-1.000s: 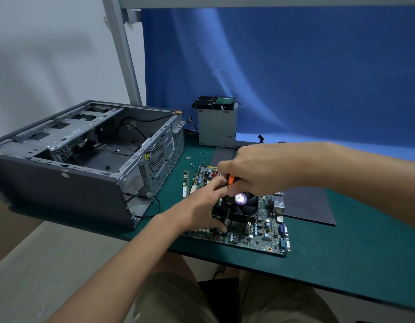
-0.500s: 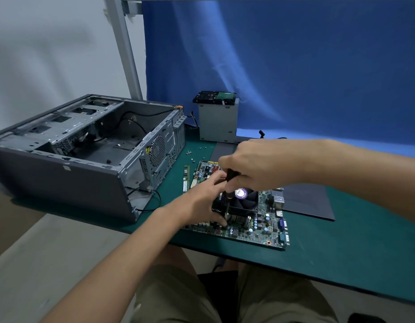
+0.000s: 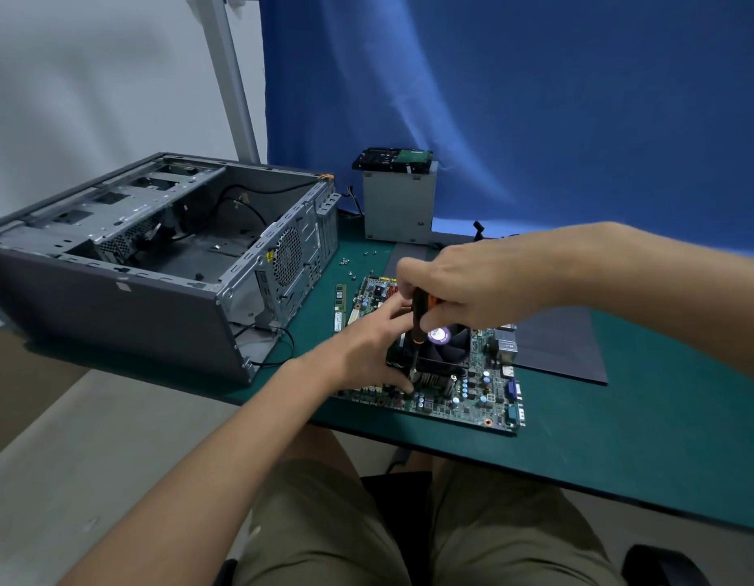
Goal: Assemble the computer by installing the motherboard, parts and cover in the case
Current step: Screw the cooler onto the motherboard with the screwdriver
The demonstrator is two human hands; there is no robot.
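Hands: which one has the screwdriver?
The right hand, gripping the black-and-orange screwdriver upright, tip down at the cooler's corner. The left hand has no tool; it holds the cooler on the motherboard.

No lettering legible, yellow warning sticker (image 3: 270, 257) on computer case (image 3: 113, 306) rear, purple round label (image 3: 438, 334) on cooler fan (image 3: 451, 355) blurred, white print (image 3: 367, 401) along circuit board (image 3: 485, 395) edge too small.

mobo (image 3: 472, 395): green, flat, mid tabletop (image 3: 620, 450), by front edge | cooler (image 3: 447, 353): black, fan up, sits on mobo | screwdriver (image 3: 418, 319): upright, tip at cooler's near-left corner, prob. on a screw | case (image 3: 155, 264): grey, on its side, open face up, left end | RAM stick (image 3: 339, 308): flat, btw case & mobo | cover (image 3: 565, 348): dark panel, flat, right of mobo
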